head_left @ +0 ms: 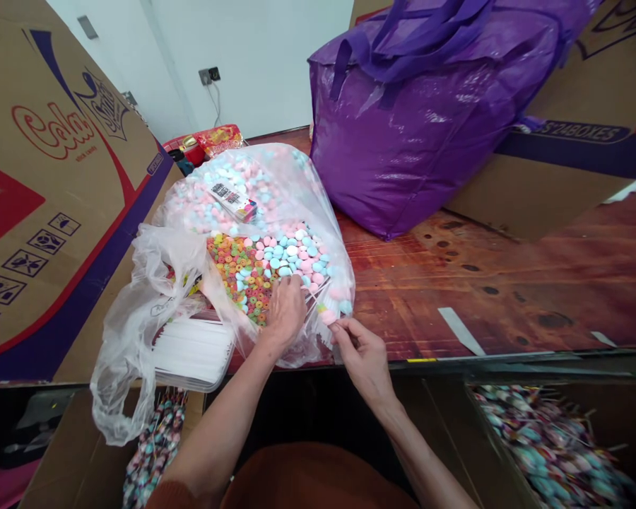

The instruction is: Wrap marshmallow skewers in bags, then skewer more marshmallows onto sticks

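Observation:
A large clear plastic bag lies on the wooden table, filled with pink, blue and white round candies and multicoloured ring candies. My left hand reaches into the bag's mouth, fingers curled down over the candies; what it grips is hidden. My right hand pinches the bag's edge at the table's front, beside thin white sticks and a pink candy. A small printed packet rests on top of the bag.
A purple carrier bag stands at the back. Cardboard boxes flank it, one at the left and one at the right. A bundle of white sticks sits in a second bag. Below, an open box holds several wrapped lollipops.

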The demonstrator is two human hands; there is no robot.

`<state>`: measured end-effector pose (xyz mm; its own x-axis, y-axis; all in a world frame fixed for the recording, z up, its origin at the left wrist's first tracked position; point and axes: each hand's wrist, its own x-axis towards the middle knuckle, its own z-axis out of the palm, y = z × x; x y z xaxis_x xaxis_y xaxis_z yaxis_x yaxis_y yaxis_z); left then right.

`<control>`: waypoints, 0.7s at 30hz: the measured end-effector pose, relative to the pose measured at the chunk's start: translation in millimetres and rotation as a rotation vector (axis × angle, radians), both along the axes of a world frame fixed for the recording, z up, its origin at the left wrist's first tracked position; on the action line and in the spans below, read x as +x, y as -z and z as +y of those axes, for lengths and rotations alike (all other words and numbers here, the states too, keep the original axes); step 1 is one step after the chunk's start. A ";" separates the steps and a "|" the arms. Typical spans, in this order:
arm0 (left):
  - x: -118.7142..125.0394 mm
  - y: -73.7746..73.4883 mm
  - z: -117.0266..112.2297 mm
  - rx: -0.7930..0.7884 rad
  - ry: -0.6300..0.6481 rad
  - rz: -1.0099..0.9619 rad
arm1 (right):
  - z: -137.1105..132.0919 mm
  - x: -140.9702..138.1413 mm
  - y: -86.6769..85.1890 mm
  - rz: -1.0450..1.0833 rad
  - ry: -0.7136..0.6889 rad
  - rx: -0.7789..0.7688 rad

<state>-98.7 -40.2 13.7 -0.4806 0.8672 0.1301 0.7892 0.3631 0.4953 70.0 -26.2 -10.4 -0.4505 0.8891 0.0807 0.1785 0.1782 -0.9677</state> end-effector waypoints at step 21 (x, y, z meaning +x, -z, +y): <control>-11.6 7.1 -41.8 0.493 -0.192 -1.213 | -5.5 -3.2 -6.2 0.000 -0.179 -0.032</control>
